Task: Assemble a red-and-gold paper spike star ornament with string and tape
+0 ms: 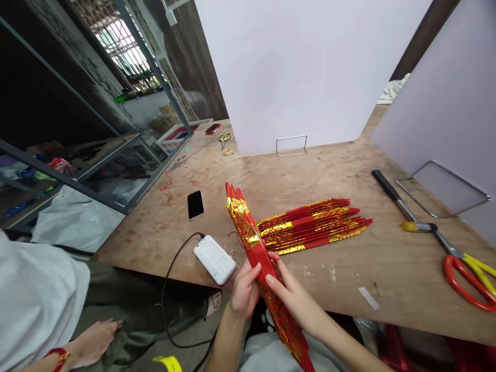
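A long bundle of folded red and gold paper strips [243,223] slants from the table's middle down toward my lap. My left hand [246,289] grips its left side, thumb on top. From the right, my right hand [284,284] holds the same bundle, its thumb pressed on the red part and fingers wrapped behind. Just beyond, a fanned pile of similar red and gold strips [313,227] lies on the wooden table [333,175], partly behind the held bundle.
A white power bank [215,259] with a black cable and a phone [196,204] lie left. Scissors [465,268] and a hammer [391,191] lie right. White boards [310,72] stand behind. At lower left sits a person, one hand [96,341] showing.
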A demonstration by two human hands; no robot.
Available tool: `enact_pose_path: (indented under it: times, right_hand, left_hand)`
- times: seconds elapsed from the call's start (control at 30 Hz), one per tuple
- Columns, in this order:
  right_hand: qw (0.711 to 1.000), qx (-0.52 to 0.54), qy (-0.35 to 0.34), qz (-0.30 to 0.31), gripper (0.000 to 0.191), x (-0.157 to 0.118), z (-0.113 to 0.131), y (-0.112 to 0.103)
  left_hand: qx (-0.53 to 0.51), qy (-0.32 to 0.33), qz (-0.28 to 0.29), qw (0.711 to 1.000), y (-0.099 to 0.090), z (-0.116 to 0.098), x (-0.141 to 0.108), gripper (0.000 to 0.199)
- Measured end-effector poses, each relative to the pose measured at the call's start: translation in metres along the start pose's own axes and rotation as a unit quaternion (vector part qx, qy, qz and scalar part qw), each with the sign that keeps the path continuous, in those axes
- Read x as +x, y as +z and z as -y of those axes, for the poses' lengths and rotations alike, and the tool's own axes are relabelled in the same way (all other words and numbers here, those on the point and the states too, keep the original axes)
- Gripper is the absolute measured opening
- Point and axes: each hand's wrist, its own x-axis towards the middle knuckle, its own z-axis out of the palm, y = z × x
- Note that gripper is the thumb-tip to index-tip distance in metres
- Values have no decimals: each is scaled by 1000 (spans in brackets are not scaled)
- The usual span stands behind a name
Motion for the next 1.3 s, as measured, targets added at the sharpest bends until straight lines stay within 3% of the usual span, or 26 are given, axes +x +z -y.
enact_pose_path:
  times: [0.1,0.27,0.33,0.43,0.53,0.63,0.77,0.9,1.07,1.3]
  right_hand:
    - [999,-30,-5,-36,55,-2,-4,6]
    - [999,-21,33,-37,33,-11,-13,4]
    - [998,-9,52,-30,32,-16,-16,2]
    - [997,-20,75,3,32,-22,-20,0]
    - [989,-137,48,-5,28,-28,-22,0]
    - [967,-252,3,-33,28,-32,-21,1]
    - [947,-316,-5,-50,36,-36,-19,3]
    - [953,-296,-29,-55,41,-38,-21,3]
    - [948,-311,-20,-59,41,-36,-36,-4]
    - [902,-428,-31,-51,47,-36,-40,-3]
  left_hand:
    - [65,-1,7,998,2,2,-1,33]
    - [104,-34,7,994,0,-1,1,38]
    - [49,-44,10,998,-2,-1,6,39]
    - [-113,-56,3,992,0,-2,19,42]
    - [-220,-64,-23,973,5,-2,33,44]
    - [-259,-41,-30,965,12,2,41,41]
    - [-235,33,-64,969,20,13,43,39]
    - [-199,63,-94,973,22,17,42,45]
    - [-201,41,-75,976,8,4,42,50]
    - [-217,67,-92,969,-6,-17,44,62]
